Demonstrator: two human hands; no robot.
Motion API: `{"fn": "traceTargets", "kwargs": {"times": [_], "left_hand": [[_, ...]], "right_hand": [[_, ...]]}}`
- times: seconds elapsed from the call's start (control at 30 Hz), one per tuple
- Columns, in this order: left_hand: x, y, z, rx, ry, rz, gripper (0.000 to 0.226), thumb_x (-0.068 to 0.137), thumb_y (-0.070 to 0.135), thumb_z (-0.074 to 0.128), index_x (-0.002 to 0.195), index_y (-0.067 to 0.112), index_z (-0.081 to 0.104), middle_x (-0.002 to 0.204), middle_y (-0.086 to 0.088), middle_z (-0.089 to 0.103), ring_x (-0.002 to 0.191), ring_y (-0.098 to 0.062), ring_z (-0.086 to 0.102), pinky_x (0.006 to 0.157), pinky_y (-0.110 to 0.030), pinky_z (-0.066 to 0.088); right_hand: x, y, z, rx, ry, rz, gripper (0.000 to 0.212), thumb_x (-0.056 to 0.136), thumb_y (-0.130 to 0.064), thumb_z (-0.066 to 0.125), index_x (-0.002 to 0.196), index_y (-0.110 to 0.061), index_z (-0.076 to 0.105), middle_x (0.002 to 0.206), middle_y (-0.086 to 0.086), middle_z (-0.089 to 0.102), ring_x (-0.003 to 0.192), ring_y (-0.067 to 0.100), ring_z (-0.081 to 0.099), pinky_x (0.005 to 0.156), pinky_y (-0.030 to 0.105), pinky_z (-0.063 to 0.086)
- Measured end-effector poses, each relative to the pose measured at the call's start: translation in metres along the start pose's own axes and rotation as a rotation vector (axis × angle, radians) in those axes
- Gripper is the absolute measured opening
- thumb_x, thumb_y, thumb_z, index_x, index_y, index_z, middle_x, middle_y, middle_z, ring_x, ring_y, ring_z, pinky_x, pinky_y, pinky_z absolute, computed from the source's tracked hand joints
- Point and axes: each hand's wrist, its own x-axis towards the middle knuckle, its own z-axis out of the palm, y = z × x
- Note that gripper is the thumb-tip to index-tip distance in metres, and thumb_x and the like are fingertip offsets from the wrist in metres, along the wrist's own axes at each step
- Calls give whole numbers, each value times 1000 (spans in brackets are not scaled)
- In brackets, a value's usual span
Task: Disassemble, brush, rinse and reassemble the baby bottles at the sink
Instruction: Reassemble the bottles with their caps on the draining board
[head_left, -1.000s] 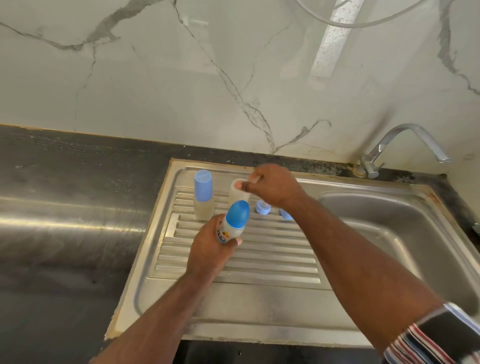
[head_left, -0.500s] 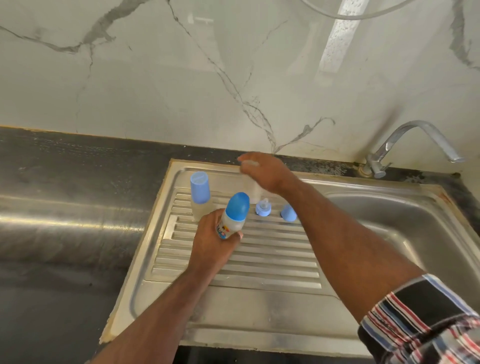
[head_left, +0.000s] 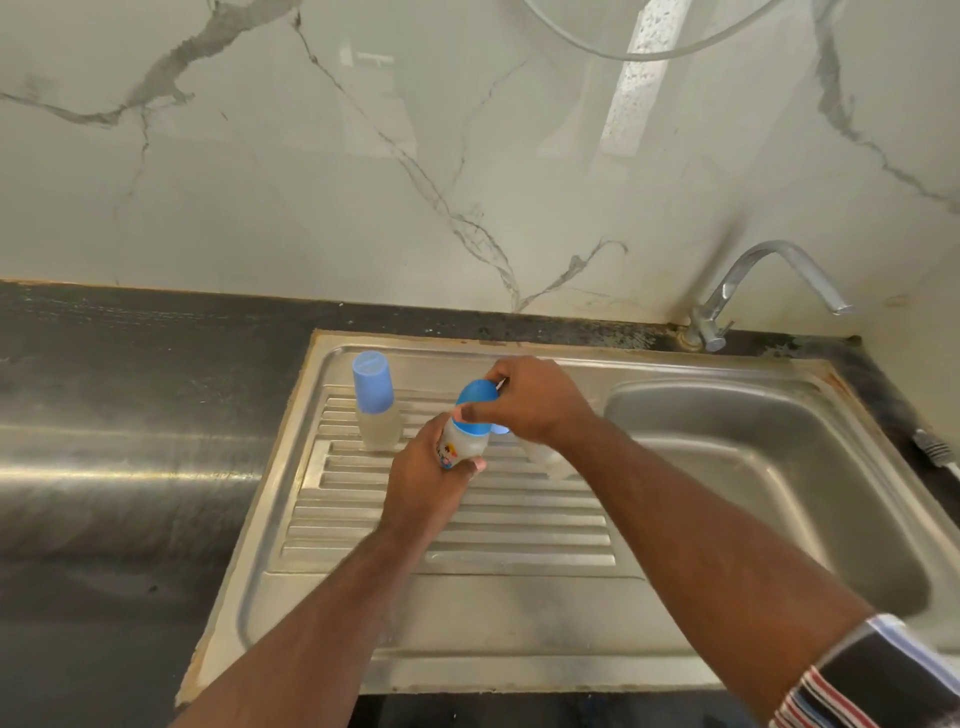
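Steel fills most of what we see: a ribbed draining board (head_left: 467, 525) nearest us, with the sink basin (head_left: 753, 467) to its right and dark countertop (head_left: 104, 467) to the left. Above the ribs our left hand (head_left: 426, 488) grips a small baby bottle (head_left: 465, 441), milky-bodied with a printed picture, while our right hand (head_left: 535, 400) curls around its rounded blue cap (head_left: 477, 397). Farther left a second bottle (head_left: 376, 410) stands upright under a blue cover. Beyond, a tap (head_left: 758, 286) meets the veined marble wall (head_left: 363, 156).
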Motion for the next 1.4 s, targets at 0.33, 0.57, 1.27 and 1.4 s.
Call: {"fn": "traceTargets", "kwargs": {"times": [0.33, 0.57, 1.27, 1.4], "left_hand": [[20, 1, 13, 72, 99, -105, 52, 86, 19, 77, 130, 22, 49, 95, 15, 61, 86, -13, 59, 75, -28, 40], [23, 0, 15, 99, 87, -138, 60, 83, 20, 82, 132, 17, 46, 96, 9, 61, 94, -21, 64, 76, -30, 43], [-39, 0, -4, -317, -163, -132, 45, 83, 11, 82, 115, 36, 61, 100, 22, 73, 96, 0, 68, 77, -18, 54], [-40, -2, -8, -237, -179, -111, 42, 85, 3, 78, 105, 36, 62, 89, 28, 71, 84, 8, 65, 70, -11, 51]], "right_hand": [[-29, 57, -26, 1117, 94, 386, 27, 86, -6, 60, 110, -1, 69, 95, 6, 62, 87, 24, 56, 77, 38, 49], [-57, 77, 6, 1234, 44, 514, 23, 96, -29, 63, 114, -16, 69, 102, 5, 66, 87, 17, 60, 74, 32, 49], [33, 38, 17, -526, -123, -51, 49, 93, -36, 63, 140, -41, 51, 138, -8, 58, 130, 23, 43, 101, 43, 37], [56, 45, 46, -668, -281, -42, 34, 87, -37, 63, 121, -43, 62, 121, -7, 62, 115, 23, 36, 88, 45, 27]]}}
